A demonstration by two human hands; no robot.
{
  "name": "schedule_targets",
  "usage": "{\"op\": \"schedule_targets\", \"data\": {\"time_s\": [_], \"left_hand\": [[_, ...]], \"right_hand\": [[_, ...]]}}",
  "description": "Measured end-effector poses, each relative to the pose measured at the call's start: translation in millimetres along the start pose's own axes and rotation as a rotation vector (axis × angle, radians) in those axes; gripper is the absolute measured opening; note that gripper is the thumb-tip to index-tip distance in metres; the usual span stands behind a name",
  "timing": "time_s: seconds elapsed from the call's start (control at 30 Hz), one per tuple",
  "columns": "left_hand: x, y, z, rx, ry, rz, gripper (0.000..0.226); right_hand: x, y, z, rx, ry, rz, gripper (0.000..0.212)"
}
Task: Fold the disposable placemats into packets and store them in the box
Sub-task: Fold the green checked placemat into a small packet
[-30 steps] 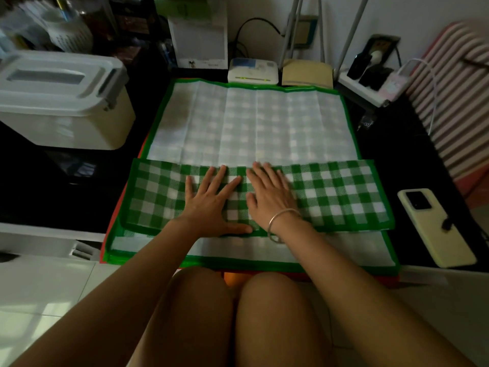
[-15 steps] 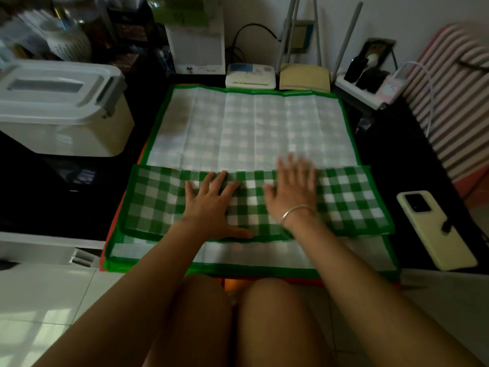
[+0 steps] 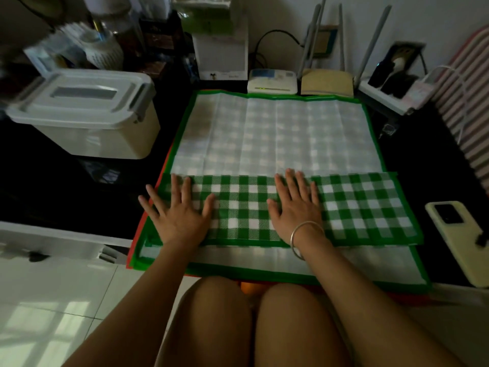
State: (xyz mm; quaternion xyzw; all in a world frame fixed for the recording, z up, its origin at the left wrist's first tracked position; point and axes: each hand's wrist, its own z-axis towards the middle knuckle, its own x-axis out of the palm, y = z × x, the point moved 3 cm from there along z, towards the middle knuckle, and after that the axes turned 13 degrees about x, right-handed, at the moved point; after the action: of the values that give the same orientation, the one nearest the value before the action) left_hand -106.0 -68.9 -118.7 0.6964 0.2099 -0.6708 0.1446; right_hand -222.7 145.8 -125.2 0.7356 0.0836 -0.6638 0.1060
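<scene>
Left hand slid to the left end of the placemat's near folded strip, right hand mid-strip, fingers flat, gripping nothing: 1st fold creasing, box far left still lidded.

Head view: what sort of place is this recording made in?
Most likely a home, in a cluttered room corner rather than a workplace. A router with antennas and a power strip with chargers plugged in sit against the wall, and a lidded plastic storage box stands on the dark table.

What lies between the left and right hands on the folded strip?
Between left hand and right hand lies only the bare green-checked flap of the placemat, in head view.
</scene>
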Motion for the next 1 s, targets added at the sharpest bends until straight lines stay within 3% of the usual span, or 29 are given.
{"op": "schedule_targets", "data": {"time_s": [0.13, 0.23, 0.3, 0.37, 0.47, 0.53, 0.57, 0.67, 0.8, 1.0], "left_hand": [[-18, -17, -2, 0.147, -0.150, 0.139, 0.071], [-29, -50, -13, 0.599, -0.285, -0.028, 0.047], [-28, -73, -26, 0.938, -0.274, -0.106, 0.029], [-24, -78, -31, 1.069, -0.240, -0.108, 0.029], [-17, -72, -30, 1.086, -0.159, -0.076, 0.042], [-16, -69, -29, 1.147, -0.112, -0.039, 0.048], [-18, -69, -29, 1.174, -0.094, -0.026, 0.049], [-26, -71, -29, 1.224, -0.060, 0.003, 0.047], [-26, -75, -36, 1.340, -0.066, 0.146, 0.039], [-29, -78, -47, 1.425, -0.187, 0.279, 0.022]], "right_hand": [[-1, 0, 1, -0.008, -0.007, 0.001, 0.068], [-1, 0, -1, -0.013, -0.003, 0.006, 0.063], [-1, 0, -1, -0.015, -0.019, 0.003, 0.063], [-2, -1, 0, -0.030, -0.035, 0.048, 0.064], [-9, -11, 2, -0.051, -0.051, 0.516, 0.064], [-19, -24, -2, -0.051, -0.075, 0.879, 0.052], [-22, -30, -6, -0.080, -0.106, 0.915, 0.043], [-28, -43, -25, -0.279, -0.113, 0.764, 0.021], [-22, -63, -49, -0.499, -0.094, 0.450, 0.039], [-17, -71, -64, -0.761, -0.407, 0.109, 0.027]]}}
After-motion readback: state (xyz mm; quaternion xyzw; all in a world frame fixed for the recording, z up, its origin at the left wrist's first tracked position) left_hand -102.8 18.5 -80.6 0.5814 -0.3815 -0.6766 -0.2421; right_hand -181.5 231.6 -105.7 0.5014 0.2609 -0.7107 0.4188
